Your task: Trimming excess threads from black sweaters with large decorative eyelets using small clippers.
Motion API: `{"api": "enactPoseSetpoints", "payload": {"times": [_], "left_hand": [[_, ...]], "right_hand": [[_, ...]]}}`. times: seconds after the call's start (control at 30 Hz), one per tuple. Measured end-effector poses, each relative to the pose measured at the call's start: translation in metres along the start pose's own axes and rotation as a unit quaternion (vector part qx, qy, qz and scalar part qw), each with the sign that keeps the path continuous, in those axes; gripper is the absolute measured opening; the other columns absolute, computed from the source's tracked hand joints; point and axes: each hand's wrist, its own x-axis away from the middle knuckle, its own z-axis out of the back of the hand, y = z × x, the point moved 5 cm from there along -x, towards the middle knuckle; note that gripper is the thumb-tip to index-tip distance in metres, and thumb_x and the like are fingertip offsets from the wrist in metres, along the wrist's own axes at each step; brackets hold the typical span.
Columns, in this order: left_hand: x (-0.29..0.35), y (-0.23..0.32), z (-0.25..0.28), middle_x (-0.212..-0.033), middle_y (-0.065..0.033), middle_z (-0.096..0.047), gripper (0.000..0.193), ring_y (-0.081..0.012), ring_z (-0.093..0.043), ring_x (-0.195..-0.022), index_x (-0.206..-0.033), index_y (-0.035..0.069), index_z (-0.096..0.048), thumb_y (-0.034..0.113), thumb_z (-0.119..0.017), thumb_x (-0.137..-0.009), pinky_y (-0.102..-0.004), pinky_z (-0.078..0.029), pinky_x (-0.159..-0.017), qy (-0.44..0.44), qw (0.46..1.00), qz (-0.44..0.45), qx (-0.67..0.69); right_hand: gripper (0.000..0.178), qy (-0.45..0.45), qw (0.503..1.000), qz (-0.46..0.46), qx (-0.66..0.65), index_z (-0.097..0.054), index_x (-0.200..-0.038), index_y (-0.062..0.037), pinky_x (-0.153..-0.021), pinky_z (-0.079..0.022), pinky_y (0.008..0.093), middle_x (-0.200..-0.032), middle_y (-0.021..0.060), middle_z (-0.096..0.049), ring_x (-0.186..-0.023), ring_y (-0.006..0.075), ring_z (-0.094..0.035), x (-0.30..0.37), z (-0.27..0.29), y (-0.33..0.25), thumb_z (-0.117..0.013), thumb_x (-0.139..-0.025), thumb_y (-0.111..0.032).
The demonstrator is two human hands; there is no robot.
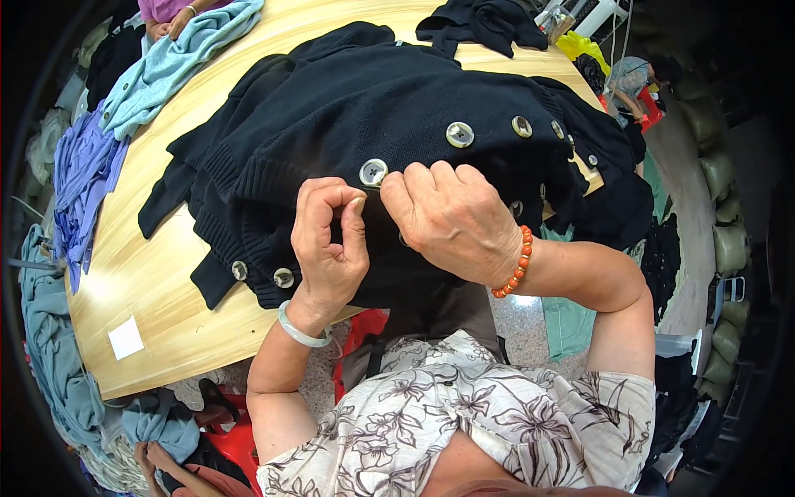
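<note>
The left hand (331, 248) pinches, anything between thumb and forefinger indiscernible; the right hand (455, 217) curls, fingertips hidden, grip unclear, over the black cardigan (331, 116) spread on the table (178, 311). Far left, a person (170, 12) is cut off.

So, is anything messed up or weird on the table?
Nothing looks spilled or broken. The only slightly odd thing is the white square, because it lies all by itself near a corner of the table, apart from the bunched-up black cardigan.
</note>
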Motion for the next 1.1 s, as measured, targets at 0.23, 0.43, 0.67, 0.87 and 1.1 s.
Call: {"api": "enactPoseSetpoints", "payload": {"times": [0.23, 0.43, 0.67, 0.87, 1.1], "left_hand": [[-0.014, 0.003, -0.002, -0.092, -0.0115, -0.059, 0.011, -0.0189, -0.058, -0.075, -0.096, -0.001, -0.060, -0.009, -0.065, -0.090, -0.0278, -0.047, -0.063, 0.014, 0.999, -0.036, 0.004], [-0.026, 0.018, -0.004, -0.091, -0.0115, -0.059, 0.012, -0.0221, -0.058, -0.075, -0.093, -0.001, -0.060, -0.010, -0.064, -0.088, -0.0302, -0.048, -0.067, 0.009, 0.999, -0.018, 0.043], [0.037, 0.057, -0.006, -0.082, -0.0084, -0.062, 0.025, -0.0279, -0.061, -0.078, -0.077, 0.006, -0.063, 0.022, -0.082, -0.082, -0.0378, -0.046, -0.071, -0.519, 0.849, -0.021, 0.095], [0.015, 0.026, 0.039, -0.088, -0.0120, -0.062, 0.023, -0.0308, -0.061, -0.080, -0.083, 0.003, -0.062, -0.002, -0.083, -0.073, -0.0382, -0.050, -0.068, -0.098, 0.990, 0.021, -0.099], [0.006, -0.014, 0.044, -0.112, -0.0147, -0.058, 0.053, -0.0282, -0.060, -0.097, -0.126, 0.004, -0.063, 0.000, -0.082, -0.077, -0.0371, -0.052, -0.081, -0.043, 0.974, 0.035, -0.221]], "right_hand": [[0.011, 0.012, 0.999, -0.021, 0.035, -0.058, -0.090, -0.0086, -0.053, -0.036, 0.0281, -0.070, -0.0004, -0.044, -0.061, 0.0128, -0.049, -0.009, 0.000, 0.009, -0.064, -0.086, -0.017], [0.013, -0.015, 0.999, -0.005, 0.048, -0.058, -0.093, -0.0078, -0.056, -0.041, 0.0296, -0.074, 0.0019, -0.049, -0.064, 0.0156, -0.054, -0.012, -0.013, 0.027, -0.064, -0.088, -0.019], [0.017, 0.011, 0.996, -0.076, -0.033, -0.055, -0.088, -0.0096, -0.055, -0.045, 0.0311, -0.073, 0.0027, -0.052, -0.064, 0.0174, -0.059, -0.004, -0.004, 0.053, -0.065, -0.092, -0.023], [0.030, 0.008, 0.978, -0.086, -0.188, -0.056, -0.092, -0.0086, -0.058, -0.049, 0.0338, -0.072, 0.0055, -0.056, -0.065, 0.0230, -0.064, 0.006, 0.009, 0.044, -0.077, -0.085, -0.029], [0.034, -0.039, 0.972, -0.070, -0.223, -0.056, -0.092, -0.0089, -0.059, -0.050, 0.0335, -0.073, 0.0041, -0.058, -0.067, 0.0216, -0.065, 0.011, 0.005, 0.031, -0.084, -0.075, -0.019]]}}
